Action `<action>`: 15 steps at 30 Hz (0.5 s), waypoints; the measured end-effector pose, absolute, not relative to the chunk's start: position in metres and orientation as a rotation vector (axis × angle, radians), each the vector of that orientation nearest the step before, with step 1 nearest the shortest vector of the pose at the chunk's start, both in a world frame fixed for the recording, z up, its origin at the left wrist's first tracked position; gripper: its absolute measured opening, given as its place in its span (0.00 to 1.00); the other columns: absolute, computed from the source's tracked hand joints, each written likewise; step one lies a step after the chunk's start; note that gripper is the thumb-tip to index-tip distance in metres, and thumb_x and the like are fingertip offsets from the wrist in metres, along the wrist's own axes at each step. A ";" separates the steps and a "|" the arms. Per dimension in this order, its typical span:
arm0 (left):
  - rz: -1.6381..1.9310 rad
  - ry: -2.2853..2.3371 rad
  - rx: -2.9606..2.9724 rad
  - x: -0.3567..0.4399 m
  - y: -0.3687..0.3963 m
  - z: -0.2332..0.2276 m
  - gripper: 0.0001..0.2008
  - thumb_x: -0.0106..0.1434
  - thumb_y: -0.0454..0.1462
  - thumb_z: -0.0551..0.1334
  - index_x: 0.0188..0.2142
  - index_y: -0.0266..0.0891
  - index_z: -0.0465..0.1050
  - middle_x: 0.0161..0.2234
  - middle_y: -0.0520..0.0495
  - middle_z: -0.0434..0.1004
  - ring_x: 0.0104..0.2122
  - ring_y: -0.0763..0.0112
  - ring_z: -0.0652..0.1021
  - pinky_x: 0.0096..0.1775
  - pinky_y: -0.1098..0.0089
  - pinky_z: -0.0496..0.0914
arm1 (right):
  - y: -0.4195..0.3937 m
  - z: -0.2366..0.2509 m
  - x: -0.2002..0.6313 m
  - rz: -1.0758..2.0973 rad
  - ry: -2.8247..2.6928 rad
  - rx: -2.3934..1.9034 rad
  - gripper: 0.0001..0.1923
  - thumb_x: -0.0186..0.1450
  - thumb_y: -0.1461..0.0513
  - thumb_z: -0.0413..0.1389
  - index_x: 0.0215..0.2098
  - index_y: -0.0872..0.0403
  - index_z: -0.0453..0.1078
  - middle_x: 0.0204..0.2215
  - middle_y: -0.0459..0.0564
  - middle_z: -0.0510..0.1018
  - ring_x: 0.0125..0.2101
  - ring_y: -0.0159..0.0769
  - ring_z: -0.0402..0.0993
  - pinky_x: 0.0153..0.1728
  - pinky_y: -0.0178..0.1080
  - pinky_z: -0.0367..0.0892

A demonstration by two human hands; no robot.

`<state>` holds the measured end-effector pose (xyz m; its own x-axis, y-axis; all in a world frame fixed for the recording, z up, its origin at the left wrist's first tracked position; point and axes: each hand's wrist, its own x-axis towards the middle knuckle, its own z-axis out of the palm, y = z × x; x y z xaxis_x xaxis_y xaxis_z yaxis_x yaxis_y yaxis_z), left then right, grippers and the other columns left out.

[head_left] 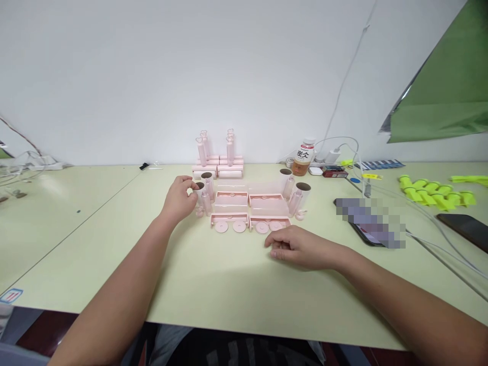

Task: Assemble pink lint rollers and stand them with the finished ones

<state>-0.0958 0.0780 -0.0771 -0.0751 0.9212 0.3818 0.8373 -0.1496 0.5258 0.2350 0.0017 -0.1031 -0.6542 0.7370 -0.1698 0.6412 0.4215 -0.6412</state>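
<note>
Handle (206, 203) stood right of near-left roll (200, 193), bottle (304, 158) far right. Roll's axis ran vertical. Left hand (180, 198) curled at roll, pinch unclear; right hand (294, 247) half-curled, thumb apart.

A bottle (304, 157) stood beyond the right hand (299, 247); a phone (369, 223) lay to its right, yellow pieces (434, 192) farther out.
</note>
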 end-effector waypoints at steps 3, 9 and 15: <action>1.030 1.962 2.051 -0.097 0.079 -0.079 0.06 0.55 0.33 0.59 0.31 0.42 0.73 0.55 0.45 0.70 0.43 0.60 0.76 0.43 0.62 0.72 | 0.001 -0.103 0.235 1.035 -2.538 -1.233 0.12 0.67 0.56 0.53 0.43 0.53 0.73 0.27 0.45 0.72 0.27 0.32 0.64 0.27 0.34 0.57; 1.013 2.062 2.024 -0.099 0.083 -0.081 0.02 0.55 0.37 0.59 0.27 0.41 0.68 0.41 0.45 0.76 0.39 0.60 0.77 0.41 0.63 0.71 | 0.001 -0.102 0.234 1.052 -2.534 -1.225 0.12 0.66 0.56 0.54 0.44 0.53 0.73 0.29 0.46 0.74 0.27 0.33 0.66 0.27 0.34 0.59; 1.642 2.018 1.958 -0.108 0.079 -0.067 0.04 0.55 0.37 0.61 0.26 0.41 0.68 0.41 0.46 0.77 0.40 0.63 0.77 0.41 0.64 0.72 | 0.001 -0.100 0.233 1.066 -2.543 -1.193 0.10 0.67 0.58 0.54 0.42 0.53 0.73 0.27 0.45 0.74 0.25 0.31 0.64 0.24 0.33 0.57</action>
<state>-0.1078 0.0788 -0.0672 -0.2725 0.6854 0.6753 0.8006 -0.2277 0.5542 0.2332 0.0009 -0.0999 -0.6766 0.7177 -0.1646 0.6207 0.4357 -0.6519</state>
